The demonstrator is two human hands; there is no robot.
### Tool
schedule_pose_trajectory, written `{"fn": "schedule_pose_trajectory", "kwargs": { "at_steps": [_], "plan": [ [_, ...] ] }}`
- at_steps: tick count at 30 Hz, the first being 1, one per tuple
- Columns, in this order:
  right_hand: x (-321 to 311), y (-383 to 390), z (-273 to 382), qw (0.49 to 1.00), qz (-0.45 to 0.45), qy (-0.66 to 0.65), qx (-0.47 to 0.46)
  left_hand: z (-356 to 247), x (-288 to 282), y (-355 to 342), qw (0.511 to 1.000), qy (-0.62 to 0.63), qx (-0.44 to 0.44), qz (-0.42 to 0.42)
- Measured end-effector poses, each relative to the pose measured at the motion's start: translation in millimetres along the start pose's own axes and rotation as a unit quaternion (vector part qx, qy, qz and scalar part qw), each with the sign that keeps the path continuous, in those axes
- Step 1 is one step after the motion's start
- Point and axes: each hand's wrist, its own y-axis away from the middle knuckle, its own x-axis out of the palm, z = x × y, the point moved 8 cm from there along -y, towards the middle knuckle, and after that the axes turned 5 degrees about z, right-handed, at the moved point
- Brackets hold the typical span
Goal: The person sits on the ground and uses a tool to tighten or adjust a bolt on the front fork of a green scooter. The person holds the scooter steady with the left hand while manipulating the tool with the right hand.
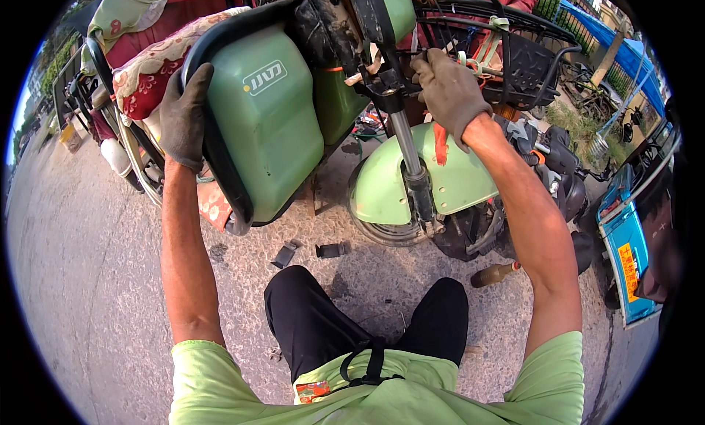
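Observation:
A green front panel with a black edge trim [268, 131] stands tilted at the left of a vehicle's front end. My left hand [183, 117], in a grey-brown work glove, is closed round the trim on its left side. My right hand [449, 91], gloved alike, has its fingers curled beside the top of the front fork [405, 135]. What those fingers hold is hidden. Below it, a light green mudguard [382, 194] covers the front wheel, with a red strip [440, 144] hanging over it. Cables and a black wire basket [525, 62] are just right of my right hand.
Two small black plastic pieces [333, 249] lie on the concrete before my knees. A brown bottle [493, 275] lies at the right, near dark vehicle parts [470, 230]. Patterned cloth [150, 73] drapes behind my left hand. A blue vehicle panel [624, 238] stands far right.

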Motion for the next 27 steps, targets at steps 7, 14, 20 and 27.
{"fn": "schedule_pose_trajectory", "kwargs": {
  "at_steps": [7,14,20,27],
  "plan": [
    [2,-3,-2,0.999,-0.009,0.042,-0.004,-2,2,1,1.000,0.000,-0.012,0.003],
    [-1,4,-1,1.000,-0.011,-0.026,-0.001,-4,5,3,1.000,0.005,-0.024,0.000],
    [5,-4,-5,0.997,-0.012,0.069,-0.014,-7,4,1,1.000,0.000,0.000,0.004],
    [2,1,7,0.995,0.010,0.093,-0.030,-1,3,0,1.000,0.013,-0.014,-0.005]
  ]
}}
